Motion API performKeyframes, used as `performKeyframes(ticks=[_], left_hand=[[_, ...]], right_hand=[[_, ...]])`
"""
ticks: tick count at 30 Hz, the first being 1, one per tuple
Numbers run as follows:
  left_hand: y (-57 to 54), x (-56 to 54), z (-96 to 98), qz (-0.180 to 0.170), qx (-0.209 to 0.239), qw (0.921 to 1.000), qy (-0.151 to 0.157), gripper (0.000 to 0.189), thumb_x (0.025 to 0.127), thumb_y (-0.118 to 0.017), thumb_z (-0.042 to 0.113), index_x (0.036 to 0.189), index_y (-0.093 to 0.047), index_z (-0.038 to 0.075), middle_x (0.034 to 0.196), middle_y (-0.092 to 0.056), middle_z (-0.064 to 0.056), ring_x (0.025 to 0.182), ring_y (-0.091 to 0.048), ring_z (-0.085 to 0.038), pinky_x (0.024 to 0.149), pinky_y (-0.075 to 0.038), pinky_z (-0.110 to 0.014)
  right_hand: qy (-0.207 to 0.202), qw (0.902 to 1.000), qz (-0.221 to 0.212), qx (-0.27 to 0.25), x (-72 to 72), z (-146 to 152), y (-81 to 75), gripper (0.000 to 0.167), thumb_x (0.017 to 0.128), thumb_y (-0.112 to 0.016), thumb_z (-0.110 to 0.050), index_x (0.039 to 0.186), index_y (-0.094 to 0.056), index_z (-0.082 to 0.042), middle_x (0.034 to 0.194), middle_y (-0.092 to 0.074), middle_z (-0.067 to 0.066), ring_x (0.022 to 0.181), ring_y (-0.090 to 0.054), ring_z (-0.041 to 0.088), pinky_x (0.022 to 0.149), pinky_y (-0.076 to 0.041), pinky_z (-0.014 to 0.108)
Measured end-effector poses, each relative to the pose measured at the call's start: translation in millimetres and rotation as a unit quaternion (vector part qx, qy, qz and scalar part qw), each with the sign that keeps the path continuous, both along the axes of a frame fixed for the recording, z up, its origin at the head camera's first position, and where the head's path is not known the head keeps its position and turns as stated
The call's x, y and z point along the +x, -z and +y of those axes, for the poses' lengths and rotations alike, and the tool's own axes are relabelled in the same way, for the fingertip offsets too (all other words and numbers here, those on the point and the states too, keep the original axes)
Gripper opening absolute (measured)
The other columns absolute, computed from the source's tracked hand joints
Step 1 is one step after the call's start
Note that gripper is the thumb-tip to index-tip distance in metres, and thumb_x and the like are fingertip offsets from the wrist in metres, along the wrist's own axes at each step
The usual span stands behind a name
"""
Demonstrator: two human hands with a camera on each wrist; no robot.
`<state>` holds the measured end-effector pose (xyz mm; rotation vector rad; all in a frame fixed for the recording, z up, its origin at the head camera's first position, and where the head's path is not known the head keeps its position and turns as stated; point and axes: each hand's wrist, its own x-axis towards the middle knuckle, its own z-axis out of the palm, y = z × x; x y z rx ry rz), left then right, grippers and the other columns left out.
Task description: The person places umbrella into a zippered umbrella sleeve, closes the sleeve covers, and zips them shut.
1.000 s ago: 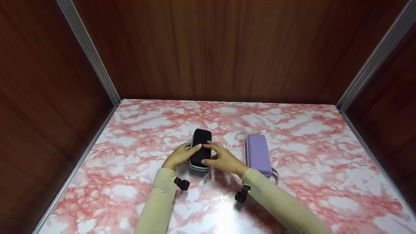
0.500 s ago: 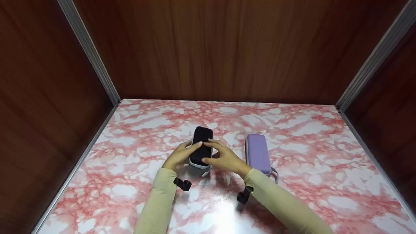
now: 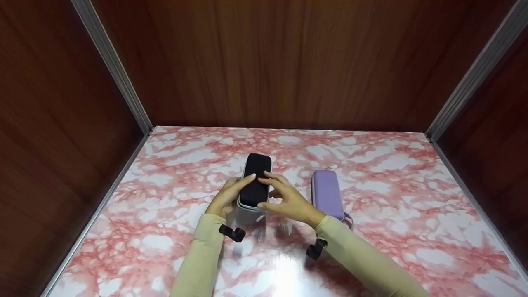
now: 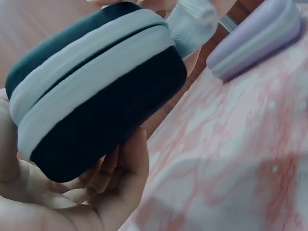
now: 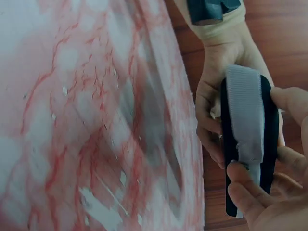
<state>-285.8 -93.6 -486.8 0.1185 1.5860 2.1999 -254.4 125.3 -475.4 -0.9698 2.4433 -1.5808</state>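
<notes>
A black hard case with a grey zip band (image 3: pixel 254 181) is held a little above the pink marbled tabletop (image 3: pixel 173 231), between both hands. My left hand (image 3: pixel 228 198) cups it from below and the left, fingers curled round it (image 4: pixel 96 187). My right hand (image 3: pixel 288 200) grips its right side, with the forefinger on top and the thumb at the near end (image 5: pixel 250 192). The grey band (image 5: pixel 245 120) and a grey pull tab (image 4: pixel 192 24) show in the wrist views. A lilac case (image 3: pixel 326 194) lies flat on the tabletop just to the right of my right hand.
Dark wooden walls (image 3: pixel 268 62) close in the tabletop at the back and on both sides, with metal strips (image 3: pixel 115 78) in the corners. The lilac case (image 4: pixel 260 38) has a grey strap loop (image 3: pixel 350 220) at its near end.
Both hands have lifted the black case off the tabletop and tilted its far end up. My right wrist has shifted slightly toward me. The lilac case has not moved.
</notes>
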Motion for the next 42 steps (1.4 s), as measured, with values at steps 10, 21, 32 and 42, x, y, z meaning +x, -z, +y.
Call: performKeyframes(ticks=[10, 21, 32, 42], left_hand=[[-7.7, 2.8, 7.4, 0.017, 0.023, 0.9996, 0.001, 0.044, 0.099, -0.061, 0.028, 0.132, -0.057, -0.001, 0.106, -0.073, -0.015, 0.090, -0.072, -0.025, 0.078, -0.058, -0.034], [-19.2, 11.2, 18.9, 0.021, 0.040, 0.9977, 0.051, 0.043, 0.100, -0.058, 0.026, 0.130, -0.061, -0.003, 0.101, -0.073, -0.015, 0.086, -0.072, -0.023, 0.073, -0.059, -0.033], [-29.3, 20.9, 27.9, 0.039, 0.054, 0.9867, 0.148, 0.054, 0.102, -0.052, 0.031, 0.143, -0.050, -0.003, 0.108, -0.069, -0.016, 0.088, -0.070, -0.021, 0.074, -0.058, -0.029], [-30.5, 20.4, 27.8, 0.016, 0.050, 0.9839, 0.171, 0.060, 0.102, -0.050, 0.036, 0.144, -0.045, -0.006, 0.111, -0.068, -0.014, 0.093, -0.069, -0.019, 0.079, -0.056, -0.028]], right_hand=[[-0.019, 0.9956, 0.089, 0.025, 3.4, 20, -20.1, 0.043, 0.105, -0.049, -0.008, 0.146, -0.053, -0.018, 0.160, -0.029, 0.003, 0.129, -0.050, 0.019, 0.096, -0.049, 0.040], [0.129, 0.9032, 0.349, 0.214, -9.5, 43, -26.2, 0.085, 0.069, -0.085, -0.009, 0.146, -0.052, -0.022, 0.153, -0.043, 0.008, 0.129, -0.045, 0.039, 0.100, -0.042, 0.053], [0.111, 0.8871, 0.403, 0.196, -13.1, 56, -33.4, 0.077, 0.071, -0.091, -0.015, 0.140, -0.057, -0.021, 0.152, -0.046, 0.001, 0.144, -0.034, 0.030, 0.105, -0.037, 0.060], [0.084, 0.8876, 0.410, 0.192, -10.5, 62, -38.7, 0.069, 0.073, -0.091, -0.022, 0.135, -0.061, -0.022, 0.137, -0.058, 0.002, 0.132, -0.049, 0.027, 0.112, -0.034, 0.049]])
